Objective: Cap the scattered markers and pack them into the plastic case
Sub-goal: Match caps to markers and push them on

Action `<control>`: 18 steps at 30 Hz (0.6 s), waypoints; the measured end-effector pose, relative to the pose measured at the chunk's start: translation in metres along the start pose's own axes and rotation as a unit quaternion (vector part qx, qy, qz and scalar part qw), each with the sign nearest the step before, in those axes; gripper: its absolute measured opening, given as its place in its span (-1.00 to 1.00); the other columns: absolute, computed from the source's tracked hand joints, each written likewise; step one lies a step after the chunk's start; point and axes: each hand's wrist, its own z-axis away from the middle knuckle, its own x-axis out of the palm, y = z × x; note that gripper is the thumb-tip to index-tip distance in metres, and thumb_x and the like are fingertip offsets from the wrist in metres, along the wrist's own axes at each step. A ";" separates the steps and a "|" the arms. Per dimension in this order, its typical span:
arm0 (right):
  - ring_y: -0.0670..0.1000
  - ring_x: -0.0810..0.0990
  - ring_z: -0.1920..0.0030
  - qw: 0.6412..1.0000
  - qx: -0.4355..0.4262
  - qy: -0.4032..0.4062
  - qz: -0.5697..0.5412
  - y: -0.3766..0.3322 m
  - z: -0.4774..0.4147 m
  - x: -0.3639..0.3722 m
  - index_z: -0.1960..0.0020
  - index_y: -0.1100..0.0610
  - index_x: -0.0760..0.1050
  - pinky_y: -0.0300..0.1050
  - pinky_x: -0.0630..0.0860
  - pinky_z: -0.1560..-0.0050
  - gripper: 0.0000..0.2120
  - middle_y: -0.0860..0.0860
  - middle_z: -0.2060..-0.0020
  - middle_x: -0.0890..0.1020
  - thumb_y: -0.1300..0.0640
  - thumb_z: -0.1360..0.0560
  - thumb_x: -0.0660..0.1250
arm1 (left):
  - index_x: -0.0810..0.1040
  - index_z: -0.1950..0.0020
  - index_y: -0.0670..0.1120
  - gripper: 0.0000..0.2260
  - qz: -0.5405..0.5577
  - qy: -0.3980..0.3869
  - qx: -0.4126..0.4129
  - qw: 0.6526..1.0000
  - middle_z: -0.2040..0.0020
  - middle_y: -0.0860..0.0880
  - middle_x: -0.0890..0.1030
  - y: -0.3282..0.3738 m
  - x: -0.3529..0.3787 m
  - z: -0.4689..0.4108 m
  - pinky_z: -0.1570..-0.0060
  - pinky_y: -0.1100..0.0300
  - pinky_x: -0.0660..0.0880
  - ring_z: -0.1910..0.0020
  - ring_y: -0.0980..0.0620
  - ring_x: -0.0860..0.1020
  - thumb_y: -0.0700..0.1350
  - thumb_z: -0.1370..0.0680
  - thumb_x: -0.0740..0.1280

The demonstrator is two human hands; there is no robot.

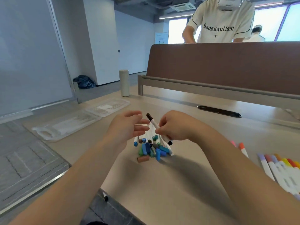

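- Markers (279, 169) in near-right row: capped, not cased.
- Pile (151, 148) mid-table: uncapped markers plus loose caps left.
- Right hand (174, 129) pinches black marker (152, 121); left hand (128, 127) spread, empty.
- Plastic case (68, 125) open far left, apparently unfilled.

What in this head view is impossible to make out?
- Heap of white markers and loose blue-green caps, head view: left hand and right hand, gripping a black-capped white marker, cover its far end; count unclear.
- Row of colour-capped white markers, head view: cut off by right edge.
- Clear plastic case, head view: blurred; contents unreadable.
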 end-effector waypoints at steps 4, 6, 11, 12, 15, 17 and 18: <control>0.02 0.50 0.37 0.984 0.132 -0.032 0.114 0.037 -0.013 0.001 0.29 0.19 0.49 -0.17 0.42 0.32 -0.74 0.07 0.36 0.55 0.12 -0.54 0.34 | 0.55 -0.13 -0.16 -0.87 -0.050 -0.011 0.000 0.999 0.07 -0.15 0.68 -0.003 0.011 0.001 0.03 -0.01 0.62 0.18 -0.10 0.65 -0.18 -0.60 0.32; 0.02 0.49 0.39 0.973 0.172 -0.049 0.144 0.048 -0.017 0.006 0.32 0.19 0.46 -0.16 0.43 0.29 -0.73 0.07 0.38 0.54 0.13 -0.53 0.32 | 0.60 -0.07 -0.17 -0.89 -0.071 -0.012 0.008 0.997 0.13 -0.14 0.68 -0.004 0.017 0.000 0.12 0.04 0.60 0.24 -0.07 0.61 -0.17 -0.59 0.33; 0.04 0.52 0.36 0.967 0.198 -0.055 0.149 0.056 -0.021 0.013 0.30 0.19 0.46 -0.16 0.45 0.26 -0.77 0.07 0.36 0.55 0.14 -0.50 0.35 | 0.62 -0.01 -0.16 -0.89 -0.091 -0.025 0.008 0.996 0.20 -0.11 0.66 -0.009 0.022 0.000 0.27 0.13 0.49 0.28 -0.03 0.55 -0.16 -0.59 0.32; 0.04 0.51 0.36 0.967 0.201 -0.050 0.146 0.056 -0.022 0.013 0.29 0.19 0.45 -0.17 0.44 0.27 -0.77 0.08 0.34 0.55 0.14 -0.50 0.36 | 0.62 0.00 -0.16 -0.88 -0.091 -0.028 0.009 0.995 0.20 -0.11 0.66 -0.010 0.022 0.000 0.29 0.13 0.48 0.29 -0.03 0.54 -0.16 -0.59 0.32; 0.07 0.54 0.25 0.966 0.217 -0.044 0.136 0.058 -0.022 0.017 0.18 0.20 0.50 -0.14 0.45 0.21 -0.84 0.08 0.22 0.58 0.13 -0.50 0.39 | 0.63 0.00 -0.15 -0.87 -0.095 -0.030 0.009 0.995 0.18 -0.12 0.65 -0.012 0.021 0.002 0.29 0.14 0.48 0.29 -0.02 0.54 -0.15 -0.60 0.30; 0.05 0.53 0.22 0.970 0.216 -0.011 0.115 0.058 -0.023 0.019 0.15 0.17 0.49 -0.13 0.43 0.24 -0.88 0.06 0.20 0.56 0.15 -0.50 0.38 | 0.63 0.00 -0.14 -0.87 -0.101 -0.028 0.007 0.994 0.18 -0.11 0.66 -0.013 0.018 0.003 0.26 0.12 0.49 0.28 -0.03 0.54 -0.15 -0.60 0.30; 0.04 0.51 0.23 0.972 0.210 0.014 0.103 0.058 -0.026 0.021 0.17 0.16 0.46 -0.13 0.41 0.26 -0.87 0.05 0.21 0.54 0.16 -0.51 0.37 | 0.63 0.00 -0.14 -0.87 -0.101 -0.029 0.006 0.994 0.18 -0.11 0.66 -0.013 0.017 0.004 0.25 0.11 0.49 0.27 -0.03 0.54 -0.15 -0.60 0.30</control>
